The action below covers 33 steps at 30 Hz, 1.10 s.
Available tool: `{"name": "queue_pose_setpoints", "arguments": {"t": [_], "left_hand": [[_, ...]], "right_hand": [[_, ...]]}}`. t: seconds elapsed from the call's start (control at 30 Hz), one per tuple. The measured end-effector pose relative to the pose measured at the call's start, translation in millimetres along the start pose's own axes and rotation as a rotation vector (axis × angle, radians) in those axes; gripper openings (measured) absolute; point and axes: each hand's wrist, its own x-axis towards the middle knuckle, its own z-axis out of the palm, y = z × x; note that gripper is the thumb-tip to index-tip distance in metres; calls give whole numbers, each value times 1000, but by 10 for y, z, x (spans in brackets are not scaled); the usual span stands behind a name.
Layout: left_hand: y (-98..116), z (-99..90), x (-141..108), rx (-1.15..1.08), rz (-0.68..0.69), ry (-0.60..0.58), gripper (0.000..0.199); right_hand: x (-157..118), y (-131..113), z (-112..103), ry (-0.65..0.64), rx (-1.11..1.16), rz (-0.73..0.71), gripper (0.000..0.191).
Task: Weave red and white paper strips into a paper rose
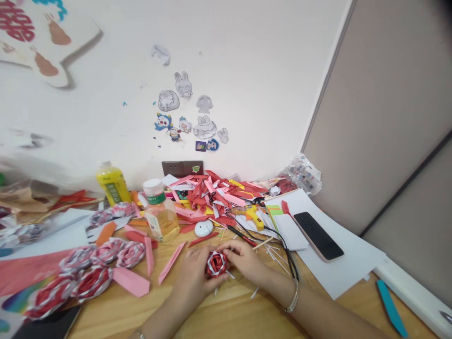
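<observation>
A red and white folded paper rose (216, 264) is between my hands, just above the wooden tabletop. My left hand (197, 274) is closed around its left side, with the thumb along the lower edge. At the upper right, my right hand (243, 261) pinches the rose's rim with its fingertips. Several finished paper roses (93, 282), red or pink with white, lie together at the left. Near my left wrist are a folded pink paper strip (171, 262) and a wider pink piece (131, 281). A white earbud case (204, 229) sits just beyond my hands.
A heap of folded paper strips (219, 195) lies against the wall. A drink bottle (160, 212) and a yellow bottle (112, 183) stand at the left. On the right are a yellow glue gun (254, 217) with its cable, a phone (318, 235) and a teal strip (391, 308).
</observation>
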Motion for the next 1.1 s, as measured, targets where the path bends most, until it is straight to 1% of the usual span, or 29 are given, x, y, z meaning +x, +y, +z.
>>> {"name": "queue_pose_setpoints", "arguments": {"t": [0.3,0.5,0.57,0.63,0.73,0.8,0.9,1.0,1.1], "left_hand": [[-38,31,-22,26,1,-12,39],[-35,50,-21,14,-6,-21,34],[-37,40,-22,4,-20,-11,35],[-36,21,-20,-7,-60,9,36],[-20,-4,-9,-26,-116,31,37],[-3,-4,-3,-45,-132,25,39],[6,28,-3,-90,-121,-12,46],[-6,67,-14,-135,-76,-49,52],[-5,74,-25,-155,-61,-81,42]], "right_hand": [[2,-13,5,16,-35,-21,19],[-1,-43,-1,4,-1,1,18],[-4,-68,-2,3,44,13,15],[-7,-90,4,18,145,55,14],[-4,-99,26,62,291,135,22],[5,-92,42,96,311,159,25],[26,-85,51,151,328,181,30],[45,-94,44,184,385,215,35],[55,-112,37,172,401,225,34]]}}
